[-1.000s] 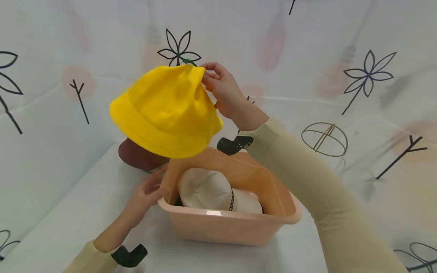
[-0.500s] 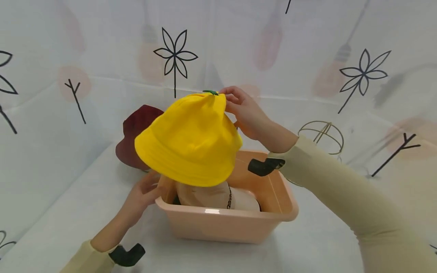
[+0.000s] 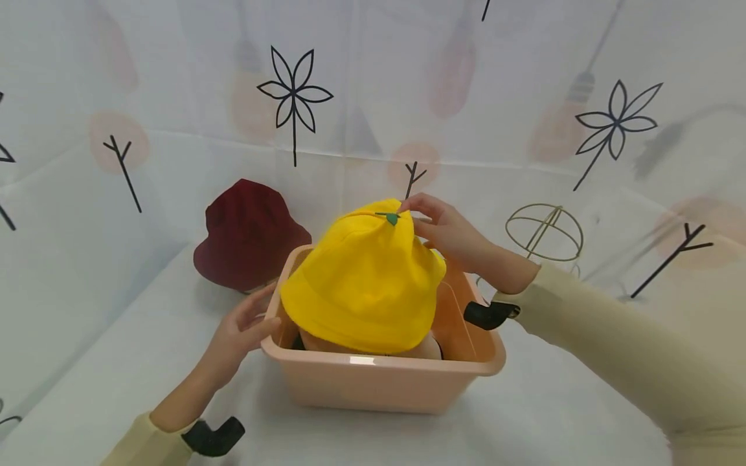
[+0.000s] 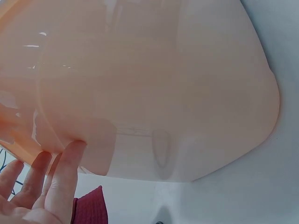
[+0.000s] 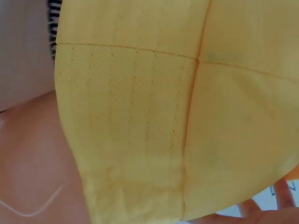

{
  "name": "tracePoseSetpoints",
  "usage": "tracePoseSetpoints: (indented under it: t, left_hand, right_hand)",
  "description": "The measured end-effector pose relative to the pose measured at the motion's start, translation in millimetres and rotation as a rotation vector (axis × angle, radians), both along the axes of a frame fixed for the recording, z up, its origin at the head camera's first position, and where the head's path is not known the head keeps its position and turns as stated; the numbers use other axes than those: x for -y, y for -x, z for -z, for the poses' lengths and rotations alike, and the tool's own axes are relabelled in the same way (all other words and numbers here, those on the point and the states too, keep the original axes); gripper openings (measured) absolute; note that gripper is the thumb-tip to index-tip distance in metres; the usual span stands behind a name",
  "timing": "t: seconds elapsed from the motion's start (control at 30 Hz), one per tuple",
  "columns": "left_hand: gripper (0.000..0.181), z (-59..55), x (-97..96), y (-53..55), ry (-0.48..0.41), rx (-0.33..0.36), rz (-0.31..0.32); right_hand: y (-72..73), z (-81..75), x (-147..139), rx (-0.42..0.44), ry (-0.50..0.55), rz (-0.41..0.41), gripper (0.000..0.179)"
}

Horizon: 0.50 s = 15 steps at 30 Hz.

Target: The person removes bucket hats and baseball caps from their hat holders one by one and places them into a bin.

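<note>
My right hand (image 3: 460,243) pinches the crown of a yellow bucket hat (image 3: 361,278) near the green leaf on its top. The hat hangs brim down over the peach plastic basin (image 3: 373,387), its front brim just above the near rim. Beneath it a cream hat (image 3: 430,349) lies in the basin, mostly covered; its black-and-white trim (image 5: 53,23) shows in the right wrist view. My left hand (image 3: 230,340) rests at the basin's left side, thumb by the rim. In the left wrist view its fingers (image 4: 65,177) lie nearly straight against the outer wall.
A maroon bucket hat (image 3: 245,236) sits on the white-covered table behind the basin's left corner. Behind the basin at the right stands a gold wire hat stand (image 3: 544,233). A printed white cloth (image 3: 501,97) hangs along the back.
My right hand has lowered the yellow hat and moved it rightward, from above the maroon hat to over the basin. The maroon hat is now in fuller view. My left hand stays at the basin.
</note>
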<state>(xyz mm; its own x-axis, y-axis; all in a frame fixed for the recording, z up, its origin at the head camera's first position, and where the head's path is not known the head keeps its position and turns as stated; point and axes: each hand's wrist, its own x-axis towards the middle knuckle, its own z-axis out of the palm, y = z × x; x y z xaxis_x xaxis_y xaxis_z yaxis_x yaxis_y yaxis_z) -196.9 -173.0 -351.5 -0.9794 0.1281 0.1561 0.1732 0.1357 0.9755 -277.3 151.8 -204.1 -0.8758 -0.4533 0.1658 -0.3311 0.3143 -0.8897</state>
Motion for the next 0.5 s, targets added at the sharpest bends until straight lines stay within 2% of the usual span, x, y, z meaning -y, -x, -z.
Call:
tracePoseSetpoints:
  t: [0.23,0.43,0.5]
  left_hand:
    - [0.062,4.3,-0.6,-0.3,-0.005,-0.017,0.0]
    - [0.058,5.9,-0.4,-0.6,-0.026,-0.036,0.019]
    - [0.058,6.2,-0.6,-1.1,-0.028,-0.038,0.019]
  right_hand:
    - [-1.5,23.9,-9.1,0.023,-0.056,-0.167,0.016]
    - [-2.1,37.0,-11.6,-0.058,-0.259,-0.407,0.012]
    - [-3.6,39.9,-10.7,-0.054,-0.322,-0.47,0.013]
